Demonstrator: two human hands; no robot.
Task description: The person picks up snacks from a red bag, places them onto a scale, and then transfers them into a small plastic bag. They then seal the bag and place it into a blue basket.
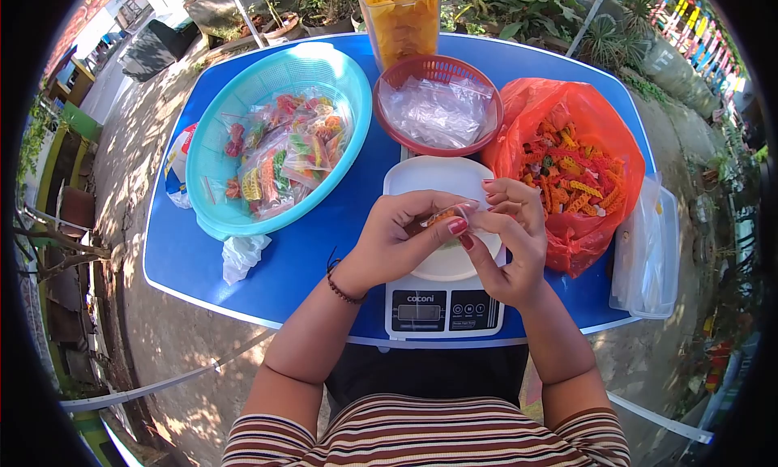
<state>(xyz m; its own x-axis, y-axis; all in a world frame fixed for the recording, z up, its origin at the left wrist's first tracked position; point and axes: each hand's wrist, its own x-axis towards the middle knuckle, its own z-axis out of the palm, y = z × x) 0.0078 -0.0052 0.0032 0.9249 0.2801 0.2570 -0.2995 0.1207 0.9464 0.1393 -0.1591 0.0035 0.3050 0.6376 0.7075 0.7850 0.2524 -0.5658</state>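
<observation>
My left hand (399,233) is closed around a small clear plastic bag (442,216) with orange snack pieces showing inside. The thumb and forefinger of my right hand (517,244) are closed at the bag's right end, its other fingers curled loosely. Both hands are above a white round-cornered plate on a kitchen scale (444,311); the plate (417,173) is partly hidden by them. To the right, a red plastic bag (559,102) gapes around loose colourful wavy snack pieces (571,175). Folded clear bags (438,110) fill a red-brown basket (405,147) behind the plate.
A turquoise basket (217,224) at the left holds several filled bags (284,155). At the back stands a clear container (399,21) of yellow chips. Crumpled white plastic (243,256) lies on the blue table (194,276). A clear plastic box (648,264) sits at the right edge.
</observation>
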